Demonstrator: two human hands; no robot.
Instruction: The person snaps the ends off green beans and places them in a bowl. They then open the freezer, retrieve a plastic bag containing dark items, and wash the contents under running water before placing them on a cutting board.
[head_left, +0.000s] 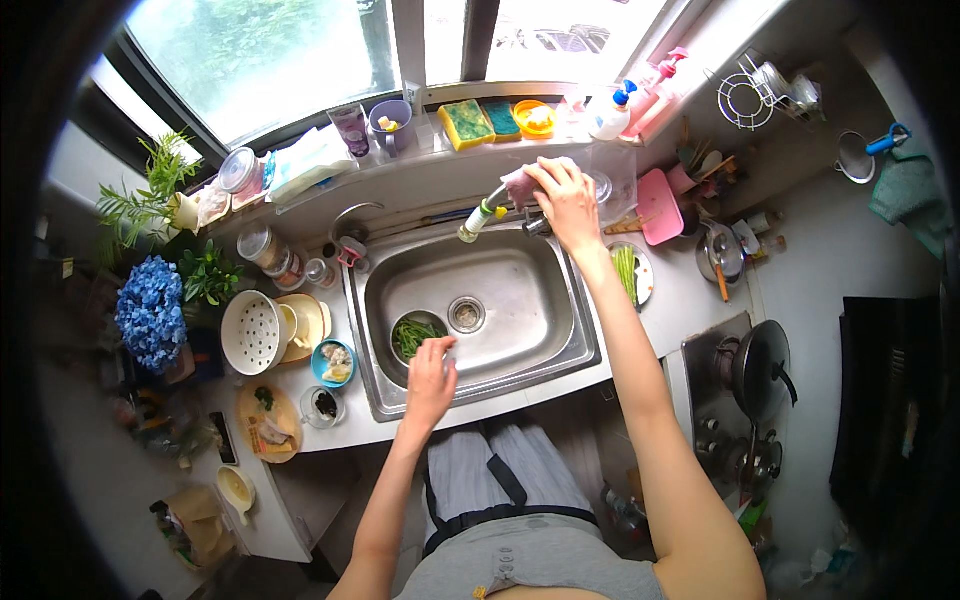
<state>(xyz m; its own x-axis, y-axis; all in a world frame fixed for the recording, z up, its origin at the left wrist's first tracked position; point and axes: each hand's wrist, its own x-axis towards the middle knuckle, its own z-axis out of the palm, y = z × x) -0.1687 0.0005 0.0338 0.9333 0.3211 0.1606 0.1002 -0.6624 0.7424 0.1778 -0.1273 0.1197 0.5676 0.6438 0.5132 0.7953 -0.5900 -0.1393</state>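
My right hand grips a pink cloth at the bend of the faucet, behind the sink. From the cloth the faucet's spout, with a clear and green filter nozzle, points down over the basin; no water stream shows. My left hand hovers over the near left rim of the stainless steel sink, thumb apart from the fingers, with nothing visible in it. Just beyond its fingertips, a round metal bowl of green vegetables sits in the basin, partly hidden by that hand. The drain lies to its right.
Left of the sink stand a white colander, a blue bowl, a glass cup and a round cutting board. To the right lie a plate of green stalks and a wok. Sponges line the windowsill.
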